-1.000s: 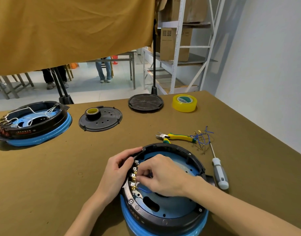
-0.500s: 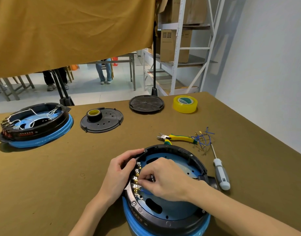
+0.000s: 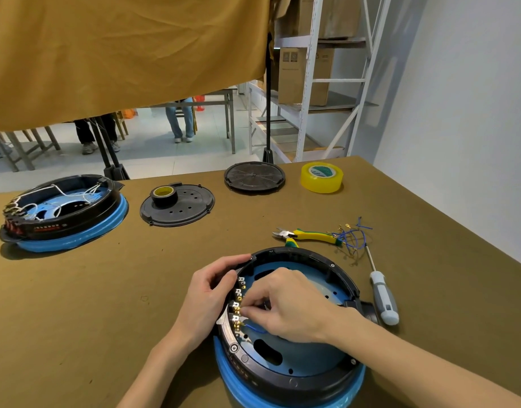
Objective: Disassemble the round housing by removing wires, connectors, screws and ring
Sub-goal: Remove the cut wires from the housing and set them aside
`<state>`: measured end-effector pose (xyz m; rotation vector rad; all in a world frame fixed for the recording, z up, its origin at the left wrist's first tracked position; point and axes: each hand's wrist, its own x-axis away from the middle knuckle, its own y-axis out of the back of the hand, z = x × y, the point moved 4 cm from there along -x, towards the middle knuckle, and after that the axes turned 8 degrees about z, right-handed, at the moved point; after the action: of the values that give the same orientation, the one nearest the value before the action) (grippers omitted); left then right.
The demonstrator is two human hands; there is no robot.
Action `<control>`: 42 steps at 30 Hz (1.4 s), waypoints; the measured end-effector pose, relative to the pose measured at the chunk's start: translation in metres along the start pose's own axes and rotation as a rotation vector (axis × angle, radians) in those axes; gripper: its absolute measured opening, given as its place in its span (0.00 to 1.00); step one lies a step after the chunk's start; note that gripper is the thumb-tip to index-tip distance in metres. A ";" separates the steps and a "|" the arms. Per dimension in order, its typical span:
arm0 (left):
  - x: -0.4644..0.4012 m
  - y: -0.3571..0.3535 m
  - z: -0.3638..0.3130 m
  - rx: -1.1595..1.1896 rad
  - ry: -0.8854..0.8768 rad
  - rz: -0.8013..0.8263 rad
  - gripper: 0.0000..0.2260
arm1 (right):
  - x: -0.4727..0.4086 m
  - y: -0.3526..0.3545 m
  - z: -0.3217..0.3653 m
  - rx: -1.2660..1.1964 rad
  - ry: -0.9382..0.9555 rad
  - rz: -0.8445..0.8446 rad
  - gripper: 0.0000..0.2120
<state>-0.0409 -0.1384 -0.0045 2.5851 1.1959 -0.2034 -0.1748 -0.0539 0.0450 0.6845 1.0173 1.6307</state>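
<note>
Two hands at upturned round housing (image 3: 294, 369): left grip (image 3: 207, 293) clasps rim, right grip (image 3: 285, 301) pinches connector.

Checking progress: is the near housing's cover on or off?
Off: the near housing lies open, blue interior and terminals exposed; two black covers lie apart.

The round plastic housing under my hands (image 3: 294, 375) is black with a bright blue base band and a paler blue floor, its terminal row (image 3: 238, 301) glinting gold and silver beside a thin blue wire (image 3: 255, 328). On the olive-brown cloth table (image 3: 76, 319) lie yellow-and-green-handled cutters (image 3: 309, 234), a grey-and-white-handled screwdriver (image 3: 384, 301), loose blue wires (image 3: 352, 238) and a translucent yellow tape roll with a green-and-white core (image 3: 322, 177).
</note>
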 end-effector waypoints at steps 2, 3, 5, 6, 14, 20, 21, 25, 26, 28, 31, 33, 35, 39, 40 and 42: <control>0.000 0.000 0.000 0.000 -0.004 0.004 0.17 | 0.000 0.000 0.000 -0.005 -0.011 0.004 0.08; 0.000 0.000 0.000 0.002 -0.003 0.008 0.17 | -0.001 0.000 -0.001 -0.007 -0.019 0.003 0.08; 0.000 0.000 0.001 0.008 -0.006 0.017 0.17 | -0.001 0.000 -0.002 -0.031 -0.026 0.001 0.08; 0.000 0.000 0.001 0.003 -0.011 0.017 0.17 | -0.001 0.000 -0.002 -0.043 -0.028 0.002 0.08; 0.001 0.000 0.000 -0.008 -0.010 0.028 0.16 | -0.002 -0.001 -0.004 -0.051 -0.012 -0.006 0.08; 0.000 -0.001 0.001 -0.015 0.001 0.030 0.16 | -0.005 -0.001 -0.005 -0.113 0.022 -0.003 0.10; 0.000 -0.001 0.001 -0.013 0.001 0.031 0.16 | -0.005 -0.001 -0.005 -0.118 0.024 -0.004 0.10; 0.001 -0.001 0.000 -0.017 -0.016 0.030 0.17 | -0.004 -0.009 -0.005 -0.128 0.060 0.001 0.11; 0.001 -0.001 0.001 -0.023 -0.017 0.030 0.17 | -0.004 -0.009 -0.006 -0.138 0.061 -0.008 0.11; 0.001 0.000 0.001 -0.029 -0.020 0.039 0.17 | -0.004 -0.008 -0.008 -0.164 0.058 -0.013 0.10; 0.001 0.000 -0.001 -0.024 -0.020 0.047 0.16 | -0.004 -0.009 -0.010 -0.186 0.050 0.001 0.10; 0.002 0.000 -0.001 -0.026 -0.025 0.054 0.16 | -0.004 -0.010 -0.011 -0.199 0.048 0.004 0.11; 0.002 0.000 -0.002 -0.030 -0.024 0.056 0.16 | -0.004 -0.009 -0.012 -0.209 0.040 0.007 0.11; 0.003 0.000 -0.003 -0.032 -0.021 0.051 0.17 | -0.004 -0.009 -0.013 -0.241 0.015 0.043 0.09; 0.003 0.000 -0.003 -0.035 -0.021 0.048 0.17 | -0.004 -0.008 -0.013 -0.246 0.006 0.048 0.09; 0.002 0.000 -0.003 -0.036 -0.018 0.047 0.17 | -0.005 -0.006 -0.015 -0.257 -0.002 0.044 0.08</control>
<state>-0.0396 -0.1357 -0.0026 2.5715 1.1212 -0.1936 -0.1826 -0.0619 0.0326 0.5381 0.7782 1.7608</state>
